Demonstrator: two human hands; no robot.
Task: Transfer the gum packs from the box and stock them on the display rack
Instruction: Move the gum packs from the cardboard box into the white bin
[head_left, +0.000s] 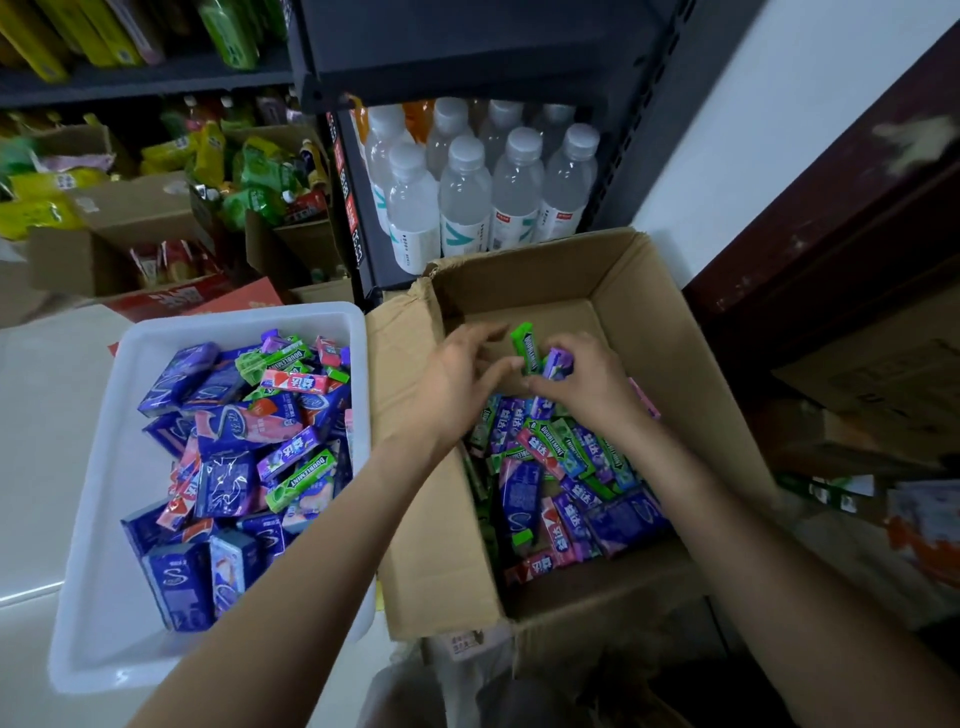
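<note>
Midway through restocking: right hand (582, 382) gripping green and purple gum packs (540, 358) above cardboard box (675, 332), left hand (457, 374) loose-fingered alongside; white tray (104, 571), lower left, partly filled; many packs left.

Tray (98, 519) left of box (675, 332)

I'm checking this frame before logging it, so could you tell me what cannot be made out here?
- Head view: gum packs under the right hand and forearm are hidden.
- How many packs that hand holds beside the green pack: fingers cover them.
- Left hand: palm side is turned away.
- Items at the right edge: blurred and cut off.
- White bin: its near corner is covered by the left forearm.
</note>
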